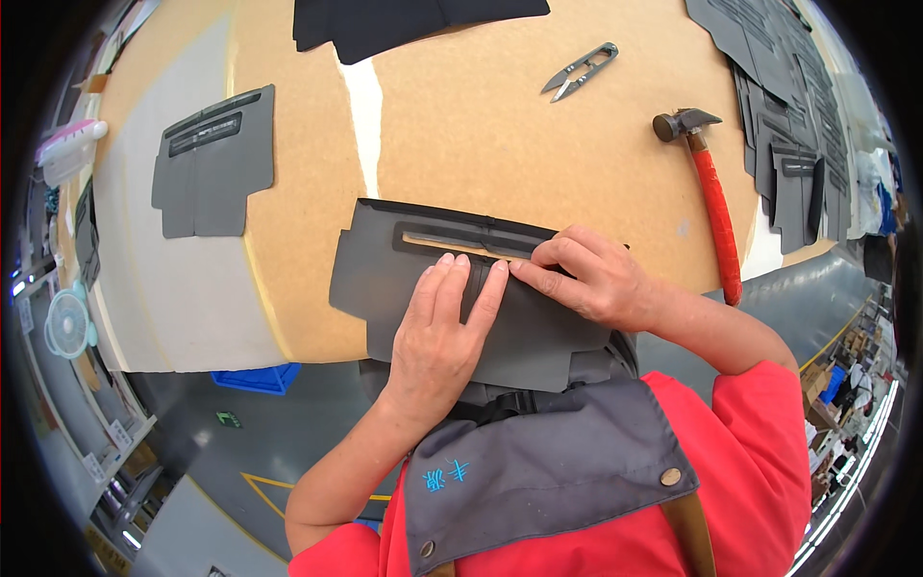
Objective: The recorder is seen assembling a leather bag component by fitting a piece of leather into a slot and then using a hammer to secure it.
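Observation:
A dark grey flat panel (404,300) with a long slot lies at the table's near edge, its lower part hanging over toward my apron. Through the slot's black-rimmed gap the tan tabletop shows. My left hand (444,327) rests on the panel with its fingers stretched out, their tips along the slot's lower edge. At the slot's right end my right hand (591,277) has its fingers bent and pressed together on the panel's slot edge. The fingertips of both hands nearly meet. The panel's right end is partly hidden by my right hand.
A similar slotted panel (216,163) lies at the left. Thread snips (581,72) and a red-handled hammer (713,207) lie beyond my right hand. Stacked grey panels (793,125) cover the far right, and a black piece (413,24) lies at the back. A blue bin (257,378) stands below the table.

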Tool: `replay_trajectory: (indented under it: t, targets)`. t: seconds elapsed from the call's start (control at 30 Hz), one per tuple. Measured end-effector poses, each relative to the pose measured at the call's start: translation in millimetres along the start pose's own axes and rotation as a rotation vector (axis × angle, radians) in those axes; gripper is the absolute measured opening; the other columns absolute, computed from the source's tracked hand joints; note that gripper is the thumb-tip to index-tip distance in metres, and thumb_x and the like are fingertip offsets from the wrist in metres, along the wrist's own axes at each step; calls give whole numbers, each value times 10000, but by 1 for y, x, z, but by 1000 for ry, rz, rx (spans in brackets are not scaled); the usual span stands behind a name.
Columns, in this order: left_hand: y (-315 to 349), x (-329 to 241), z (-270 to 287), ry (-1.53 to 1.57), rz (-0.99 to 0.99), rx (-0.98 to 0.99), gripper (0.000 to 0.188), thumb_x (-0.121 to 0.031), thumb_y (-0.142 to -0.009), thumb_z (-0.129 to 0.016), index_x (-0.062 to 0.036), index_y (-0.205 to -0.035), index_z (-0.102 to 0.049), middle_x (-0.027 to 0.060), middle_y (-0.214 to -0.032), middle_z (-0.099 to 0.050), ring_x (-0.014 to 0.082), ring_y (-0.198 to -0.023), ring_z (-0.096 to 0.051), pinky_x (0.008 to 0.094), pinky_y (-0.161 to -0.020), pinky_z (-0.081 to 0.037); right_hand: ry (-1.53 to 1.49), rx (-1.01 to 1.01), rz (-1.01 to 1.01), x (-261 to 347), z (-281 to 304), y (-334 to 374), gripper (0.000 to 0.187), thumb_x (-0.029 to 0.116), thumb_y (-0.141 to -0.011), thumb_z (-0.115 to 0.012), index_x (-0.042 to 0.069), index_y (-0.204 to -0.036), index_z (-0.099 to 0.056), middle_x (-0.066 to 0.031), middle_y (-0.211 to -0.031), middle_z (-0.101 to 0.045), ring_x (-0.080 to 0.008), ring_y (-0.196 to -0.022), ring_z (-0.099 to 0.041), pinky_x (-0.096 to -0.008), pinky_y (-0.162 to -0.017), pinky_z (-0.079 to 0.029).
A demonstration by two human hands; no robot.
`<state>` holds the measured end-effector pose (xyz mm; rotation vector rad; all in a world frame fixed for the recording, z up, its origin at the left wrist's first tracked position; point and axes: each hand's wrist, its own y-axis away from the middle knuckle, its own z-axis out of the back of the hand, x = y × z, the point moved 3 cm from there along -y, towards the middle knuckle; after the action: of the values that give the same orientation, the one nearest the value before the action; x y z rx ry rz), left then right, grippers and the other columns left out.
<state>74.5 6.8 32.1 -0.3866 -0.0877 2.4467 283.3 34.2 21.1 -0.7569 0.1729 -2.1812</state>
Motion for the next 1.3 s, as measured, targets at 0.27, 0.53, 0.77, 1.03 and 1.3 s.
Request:
replay_trajectory:
  t: [0.27,0.53,0.77,1.03,1.3]
  targets:
    - [0,-2,-1,-83,39,17,518,-48,-861,-636,-150,-1368,-660,146,-1294,-563,322,-1242,-578,425,-1048,-527,-101,-45,-182,2,-1,7,163,45,-875,-734,44,-1035,-698,-88,-942,-642,-262,-856,-632,-353,-714,-537]
    - [-1,-2,3,-26,78,59,546,-2,-867,-599,-90,-1406,-612,138,-1303,-562,295,-1231,-577,410,-1059,-502,-106,-90,-56,-8,-9,-3,309,12,-785,-769,46,-1090,-734,-61,-915,-646,-232,-792,-619,-336,-661,-531]
    - [2,-9,-1,-88,85,25,540,-9,-866,-624,-99,-1398,-620,131,-1305,-563,288,-1245,-575,389,-1063,-505,-19,-72,55,-4,-7,2,362,-6,-744,-750,29,-1104,-732,-63,-919,-637,-218,-788,-608,-328,-652,-525]
    - [2,-17,-5,-74,46,36,518,-16,-873,-621,-50,-1389,-614,136,-1320,-561,296,-1270,-564,386,-1062,-509,-95,-41,-44,-4,-2,15,328,-3,-780,-724,35,-1105,-714,-74,-952,-624,-243,-834,-606,-350,-711,-534]
    - [1,-26,-6,5,59,58,530,-11,-875,-618,-65,-1402,-609,147,-1327,-552,313,-1268,-556,405,-1059,-503,-139,-46,-86,-7,4,21,335,-8,-763,-751,43,-1094,-724,-56,-938,-618,-238,-827,-597,-350,-684,-528]
